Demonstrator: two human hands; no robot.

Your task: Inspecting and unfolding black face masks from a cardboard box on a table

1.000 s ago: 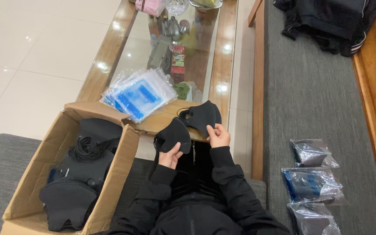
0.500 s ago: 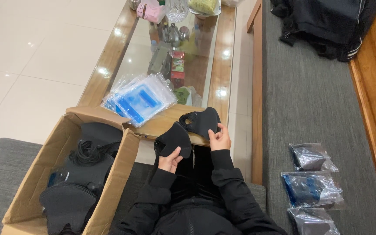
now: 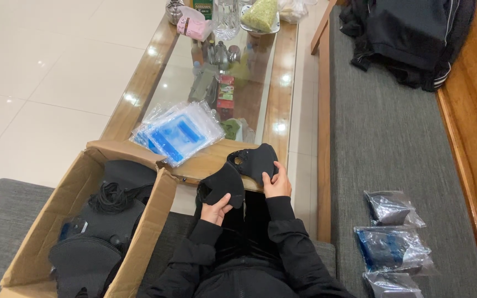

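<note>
I count one black mask in my two hands, one cardboard box holding a heap of black masks I cannot number, one stack of clear bags with blue inserts on one glass-topped table, and three packed bags on the grey cushion.

Glass-topped table carries blue plastic bags, bottles.

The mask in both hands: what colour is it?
Black all over; the mask shows best in the head view.
</note>
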